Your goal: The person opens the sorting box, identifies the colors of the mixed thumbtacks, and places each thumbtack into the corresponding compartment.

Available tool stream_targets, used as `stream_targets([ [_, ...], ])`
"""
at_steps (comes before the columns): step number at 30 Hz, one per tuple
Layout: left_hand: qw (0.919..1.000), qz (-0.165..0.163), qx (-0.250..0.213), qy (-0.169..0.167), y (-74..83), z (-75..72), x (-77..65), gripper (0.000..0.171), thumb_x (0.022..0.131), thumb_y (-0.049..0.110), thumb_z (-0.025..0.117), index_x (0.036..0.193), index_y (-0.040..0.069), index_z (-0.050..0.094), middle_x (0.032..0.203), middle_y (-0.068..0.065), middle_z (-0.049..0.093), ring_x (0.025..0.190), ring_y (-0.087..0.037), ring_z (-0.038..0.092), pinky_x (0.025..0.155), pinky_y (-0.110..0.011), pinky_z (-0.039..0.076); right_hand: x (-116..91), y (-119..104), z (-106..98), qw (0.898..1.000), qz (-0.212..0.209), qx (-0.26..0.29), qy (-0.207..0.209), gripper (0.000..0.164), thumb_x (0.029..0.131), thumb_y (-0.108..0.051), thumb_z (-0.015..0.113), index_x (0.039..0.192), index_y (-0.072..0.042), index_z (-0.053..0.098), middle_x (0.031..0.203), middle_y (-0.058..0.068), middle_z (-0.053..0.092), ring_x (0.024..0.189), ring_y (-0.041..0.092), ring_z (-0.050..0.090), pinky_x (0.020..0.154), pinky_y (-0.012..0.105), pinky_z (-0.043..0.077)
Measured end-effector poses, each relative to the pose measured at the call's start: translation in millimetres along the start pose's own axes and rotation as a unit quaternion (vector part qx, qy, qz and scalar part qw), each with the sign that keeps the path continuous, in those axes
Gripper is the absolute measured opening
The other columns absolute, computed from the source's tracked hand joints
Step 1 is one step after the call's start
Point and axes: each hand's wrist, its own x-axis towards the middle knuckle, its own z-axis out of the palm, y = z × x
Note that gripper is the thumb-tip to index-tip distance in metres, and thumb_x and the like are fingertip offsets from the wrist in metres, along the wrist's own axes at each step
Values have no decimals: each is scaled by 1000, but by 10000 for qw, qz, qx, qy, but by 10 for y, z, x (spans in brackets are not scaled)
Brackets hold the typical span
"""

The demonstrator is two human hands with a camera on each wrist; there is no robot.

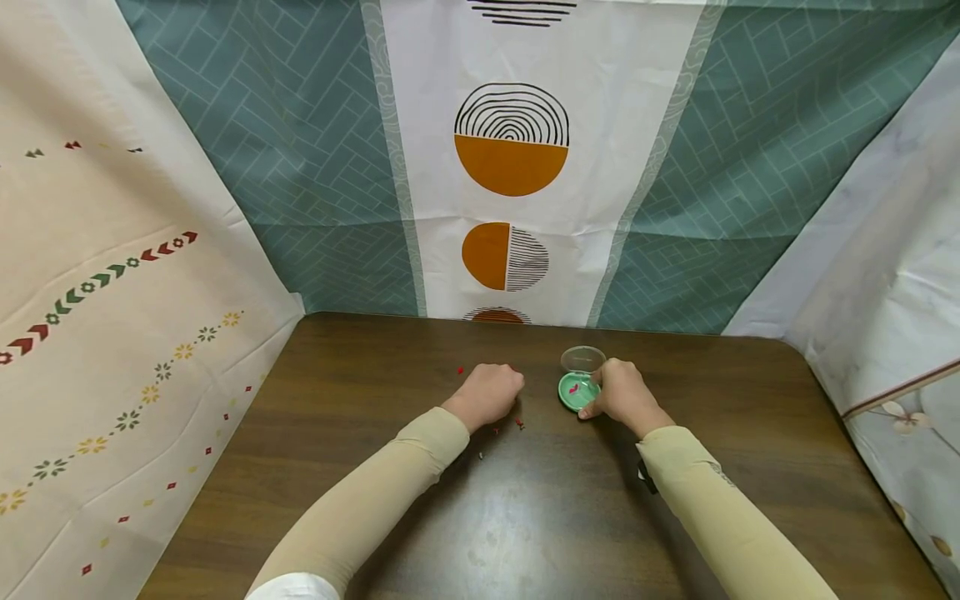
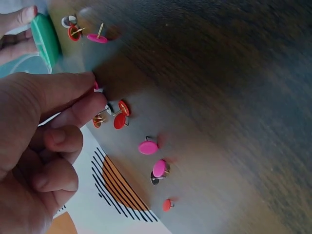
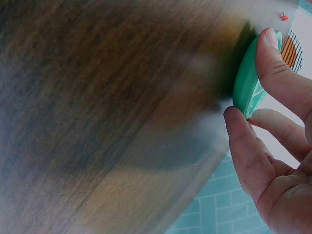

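My left hand (image 1: 487, 393) is low over the table, pinching a pink thumbtack (image 2: 96, 86) between thumb and forefinger; mostly the tack's edge shows. Scattered beneath and around that hand are several loose thumbtacks, among them a pink one (image 2: 148, 147), a red one (image 2: 120, 121) and a pink one lying point up (image 2: 97, 38). To the right, my right hand (image 1: 626, 398) grips a small round green case (image 1: 567, 403) by its rim, thumb on the near side. The case's clear lid (image 1: 582, 359) stands back on its hinge, and something pink (image 1: 573, 388) lies inside.
The brown wooden table (image 1: 712, 400) reaches back to a patterned cloth (image 1: 510, 167). A red tack (image 1: 461, 370) lies beyond the left hand, and a small dark tack (image 1: 481, 456) sits nearer. Light-coloured cloths hang on both sides.
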Motion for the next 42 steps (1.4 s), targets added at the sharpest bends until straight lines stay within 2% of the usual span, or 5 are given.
stream_targets([
  [8, 9998, -127, -22, -123, 23, -14, 15, 17, 88, 9, 56, 75, 18, 64, 75, 2, 67, 65, -13, 63, 54, -32, 51, 4, -7, 0, 10000, -58, -53, 26, 67, 46, -34, 92, 99, 1, 71, 103, 16, 70, 90, 27, 62, 79, 42, 50],
  [16, 10000, 10, -58, 4, 56, -10, 39, 19, 78, 5, 58, 67, 19, 60, 73, 3, 67, 65, -16, 63, 56, -33, 52, 2, -5, -2, 10000, -65, -57, 41, 68, 46, -34, 92, 99, 2, 70, 103, 16, 70, 89, 27, 62, 78, 41, 50],
  [33, 9951, -279, -910, -279, 31, -28, 8, 8, 78, 10, 61, 72, 15, 59, 73, 1, 64, 64, -14, 59, 61, -31, 51, -22, -28, -29, 10000, -44, -50, -20, 68, 48, -34, 92, 100, 2, 70, 105, 17, 69, 89, 26, 61, 75, 39, 50],
  [37, 9956, -228, -900, -112, 23, -35, 15, 15, 78, 7, 62, 67, 16, 58, 69, 2, 62, 59, -12, 56, 58, -29, 49, -15, -22, -29, 10000, -56, -57, 13, 67, 47, -34, 92, 99, 2, 71, 102, 15, 70, 86, 26, 61, 74, 38, 50],
  [42, 9964, -114, -732, 423, 18, -18, 40, 26, 81, 8, 60, 58, 19, 55, 61, 4, 59, 55, -11, 55, 55, -30, 48, -11, -6, -24, 10000, -62, -48, 58, 65, 46, -33, 93, 97, 1, 71, 98, 13, 71, 82, 24, 60, 74, 38, 50],
])
